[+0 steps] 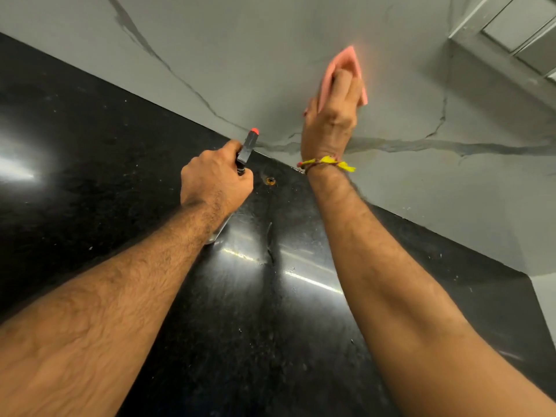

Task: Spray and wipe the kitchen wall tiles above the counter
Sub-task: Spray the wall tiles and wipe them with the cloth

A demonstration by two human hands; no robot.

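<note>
Two bare forearms reach forward from the bottom of the view over a glossy black desk, whose surface shows bright streaks of reflected light and a small rusty ring-shaped mark just beyond the left hand.

The left hand hovers above the desk, its fingers curled tightly around the neck of a spray bottle. The bottle's black head with an orange nozzle tip sticks out past the knuckles and points toward the wall, while a bit of its clear body shows beneath the wrist.

Farther on, the right hand is raised higher, with a yellow thread band tied at its wrist. Its fingers lie flat and close together, pressing a pink cloth against the wall tiles. The cloth pokes out above and on both sides of the fingers and looks slightly blurred.

The tiles are pale grey with dark marble-like veins and meet the desk along a slanting line. At the upper right corner sits a grey framed recess in the wall.
</note>
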